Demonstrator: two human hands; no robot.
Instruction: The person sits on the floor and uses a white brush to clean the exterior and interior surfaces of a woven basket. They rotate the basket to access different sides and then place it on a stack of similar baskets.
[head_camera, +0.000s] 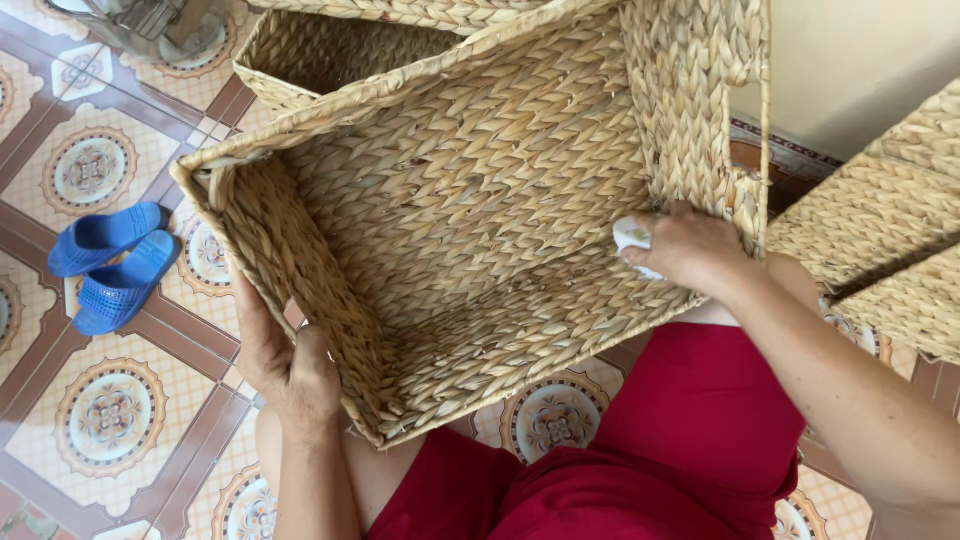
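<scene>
Head view, looking down. Fingers (262, 335) of the left hand (290, 370) spread flat and pressed against the outer left wall of a large woven basket (470, 230), thumb up along the rim, bracing rather than clamping. Fingers (650, 245) of the right hand (685, 245) curled closed around a small white object (630, 235), too hidden to identify, held against the inside of the basket's right wall, near the lower corner. Basket tipped on its side with the open mouth toward the camera, resting over the lap, between the two hands; pale straw weave in a herringbone pattern, rectangular, deep, with a handle cut-out at the upper right rim. Red clothing (690, 430) below the basket, covering the lap. Second woven basket (320, 50) of the same weave just behind the first, upper left, open side showing. More woven basket pieces (880, 240) at the right edge, near the right forearm. Patterned tile floor (100, 410) beneath everything, cream with brown borders and round medallions. Pair of blue plastic sandals (115, 260) lying on the floor at the left, side by side, well apart from the left hand. Pale wall (850, 60) at the upper right.
</scene>
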